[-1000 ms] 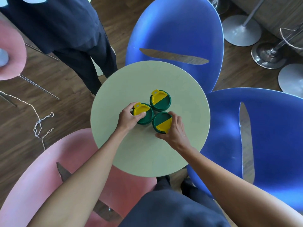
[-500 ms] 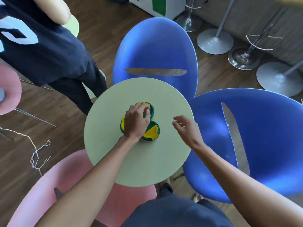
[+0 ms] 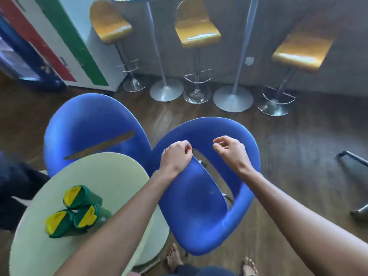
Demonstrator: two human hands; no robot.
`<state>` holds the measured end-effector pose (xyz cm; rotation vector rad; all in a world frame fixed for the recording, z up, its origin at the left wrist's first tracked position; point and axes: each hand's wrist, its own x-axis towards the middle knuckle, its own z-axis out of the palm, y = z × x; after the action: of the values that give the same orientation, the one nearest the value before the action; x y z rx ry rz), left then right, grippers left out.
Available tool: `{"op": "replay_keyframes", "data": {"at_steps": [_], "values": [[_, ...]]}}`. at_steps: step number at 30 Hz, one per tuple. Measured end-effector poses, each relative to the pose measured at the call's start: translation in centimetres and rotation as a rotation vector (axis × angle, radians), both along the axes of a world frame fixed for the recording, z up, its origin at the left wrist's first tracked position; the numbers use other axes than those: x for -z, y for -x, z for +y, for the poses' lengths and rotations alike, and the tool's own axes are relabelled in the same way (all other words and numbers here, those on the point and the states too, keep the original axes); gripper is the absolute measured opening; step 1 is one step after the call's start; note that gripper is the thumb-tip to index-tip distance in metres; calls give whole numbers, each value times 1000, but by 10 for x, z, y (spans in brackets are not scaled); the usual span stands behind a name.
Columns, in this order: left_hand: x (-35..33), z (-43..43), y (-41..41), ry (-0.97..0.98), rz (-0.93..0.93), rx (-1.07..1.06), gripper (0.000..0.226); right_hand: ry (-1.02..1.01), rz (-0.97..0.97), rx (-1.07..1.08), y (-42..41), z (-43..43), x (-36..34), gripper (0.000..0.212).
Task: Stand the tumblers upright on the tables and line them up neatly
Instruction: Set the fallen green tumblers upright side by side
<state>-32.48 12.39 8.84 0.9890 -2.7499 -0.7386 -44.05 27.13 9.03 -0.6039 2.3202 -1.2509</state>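
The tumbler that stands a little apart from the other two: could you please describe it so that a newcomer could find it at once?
Find the round pale green table at lower left. Three green tumblers with yellow-and-green lids stand clustered there. Two stand side by side nearer the person; the one meant is alone behind them, toward the blue chair.

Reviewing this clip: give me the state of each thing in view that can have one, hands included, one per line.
Far tumbler: upright on the table, lid on.
Near-left tumbler: upright, lid on, against its neighbour.
Near-right tumbler: upright, lid on.
Round table: carries all three tumblers, clustered rather than in a row.
Left hand: empty, fingers curled, above the blue chair.
Right hand: empty, fingers curled.
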Motion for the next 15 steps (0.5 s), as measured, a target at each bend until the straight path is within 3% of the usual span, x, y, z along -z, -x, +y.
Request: {"op": "replay_keyframes", "data": {"at_steps": [8,15], "values": [[-37,152,193,22,30,212,17,35,32,154,154,151,-42,18],[-77,210,331,41,63,305,17,66,78,265,275,209,-79,19]]}}
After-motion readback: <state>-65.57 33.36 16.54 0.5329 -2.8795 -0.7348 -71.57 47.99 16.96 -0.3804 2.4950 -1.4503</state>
